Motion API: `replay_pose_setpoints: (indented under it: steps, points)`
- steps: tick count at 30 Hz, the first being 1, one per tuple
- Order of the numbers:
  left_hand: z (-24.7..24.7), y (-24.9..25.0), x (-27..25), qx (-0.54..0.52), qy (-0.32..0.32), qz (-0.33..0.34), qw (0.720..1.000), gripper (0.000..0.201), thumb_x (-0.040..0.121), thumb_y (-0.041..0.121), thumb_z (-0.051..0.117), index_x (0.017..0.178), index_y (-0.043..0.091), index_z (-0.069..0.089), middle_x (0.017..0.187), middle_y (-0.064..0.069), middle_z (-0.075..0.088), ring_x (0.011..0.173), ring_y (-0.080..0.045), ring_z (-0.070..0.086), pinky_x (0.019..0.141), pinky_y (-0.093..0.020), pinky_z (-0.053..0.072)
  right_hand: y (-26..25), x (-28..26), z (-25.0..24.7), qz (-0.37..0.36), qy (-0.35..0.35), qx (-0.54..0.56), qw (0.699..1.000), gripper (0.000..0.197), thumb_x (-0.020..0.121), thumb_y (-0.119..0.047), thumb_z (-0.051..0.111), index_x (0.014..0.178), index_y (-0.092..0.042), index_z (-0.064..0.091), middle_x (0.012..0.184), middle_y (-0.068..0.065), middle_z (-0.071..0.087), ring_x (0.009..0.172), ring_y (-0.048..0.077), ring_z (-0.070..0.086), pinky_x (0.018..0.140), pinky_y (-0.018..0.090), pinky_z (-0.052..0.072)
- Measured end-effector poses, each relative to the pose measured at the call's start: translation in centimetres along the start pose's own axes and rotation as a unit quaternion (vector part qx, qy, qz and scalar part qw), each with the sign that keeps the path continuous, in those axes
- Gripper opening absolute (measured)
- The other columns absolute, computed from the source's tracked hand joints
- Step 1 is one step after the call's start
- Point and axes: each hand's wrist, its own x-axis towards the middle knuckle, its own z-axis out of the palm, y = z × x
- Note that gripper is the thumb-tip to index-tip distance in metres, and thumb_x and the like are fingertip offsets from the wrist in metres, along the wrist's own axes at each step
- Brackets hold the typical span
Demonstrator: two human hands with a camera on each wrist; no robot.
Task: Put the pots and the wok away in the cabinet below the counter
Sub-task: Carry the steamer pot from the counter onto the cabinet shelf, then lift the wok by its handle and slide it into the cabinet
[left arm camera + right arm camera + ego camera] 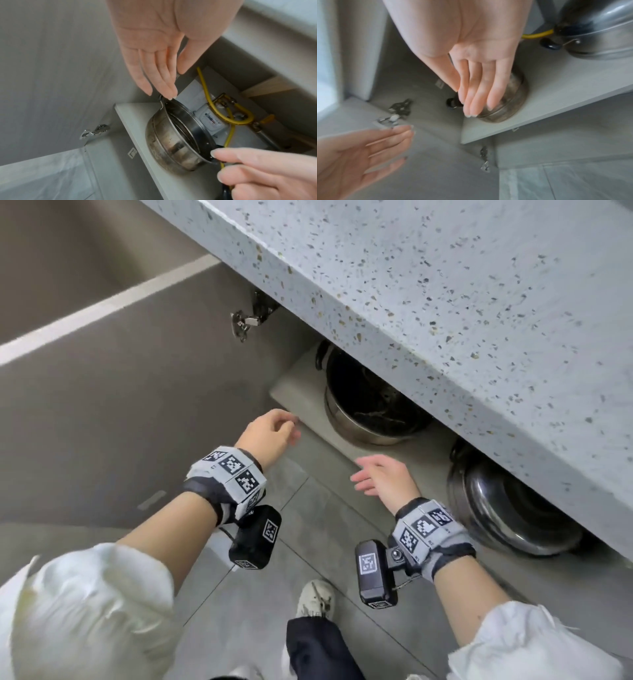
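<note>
An open steel pot (370, 409) with a dark inside stands on the cabinet floor (301, 392) below the counter, near the left end. To its right sits a second steel pot with a shiny lid (507, 508), half hidden under the counter edge. My left hand (287, 426) hovers just left of the open pot, fingers relaxed and empty. My right hand (363, 477) hangs in front of the cabinet between the two pots, also empty. In the left wrist view the left hand (173, 83) is just above the pot's rim (173, 139). The right wrist view has the right hand (464, 100) in front of the open pot (513, 102).
The speckled counter (445, 302) overhangs the cabinet. The grey cabinet door (137, 371) stands swung out at the left on its hinge (246, 323). A gas meter (212, 121) and a yellow hose (205, 88) sit behind the pots. Below is tiled floor (246, 594) with my shoe (315, 601).
</note>
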Motion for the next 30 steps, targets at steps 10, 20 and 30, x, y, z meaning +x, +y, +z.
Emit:
replay_pose_setpoints:
  steps: [10, 20, 30]
  points:
    - [-11.4, 12.6, -9.0, -0.011, 0.014, 0.071, 0.997, 0.025, 0.090, 0.016, 0.040, 0.101, 0.019, 0.062, 0.082, 0.004, 0.070, 0.079, -0.011, 0.066, 0.078, -0.025, 0.049, -18.1, -11.1, -0.8, -0.147, -0.157, -0.048, 0.976, 0.024, 0.093, -0.011, 0.043, 0.103, -0.007, 0.064, 0.079, 0.007, 0.066, 0.061, 0.012, 0.059, 0.058, 0.011, 0.047]
    - [-21.7, 23.2, -8.9, -0.108, 0.132, 0.127, 0.977, 0.024, 0.094, 0.016, 0.039, 0.107, 0.015, 0.059, 0.081, 0.010, 0.064, 0.076, -0.006, 0.061, 0.075, -0.024, 0.051, -35.2, -10.2, -5.2, -0.247, -0.059, -0.002, 0.967, 0.020, 0.092, -0.022, 0.044, 0.103, -0.011, 0.056, 0.095, 0.007, 0.063, 0.077, 0.018, 0.061, 0.076, 0.031, 0.053]
    - [-28.5, 23.1, -1.7, -0.180, 0.100, 0.088, 0.975, 0.032, 0.094, 0.024, 0.041, 0.117, 0.008, 0.056, 0.098, -0.001, 0.063, 0.085, -0.012, 0.061, 0.073, -0.022, 0.050, -44.2, -4.5, 1.4, -0.198, -0.070, -0.111, 0.971, 0.049, 0.086, -0.033, 0.057, 0.125, -0.005, 0.046, 0.086, 0.005, 0.059, 0.079, 0.021, 0.063, 0.082, 0.040, 0.056]
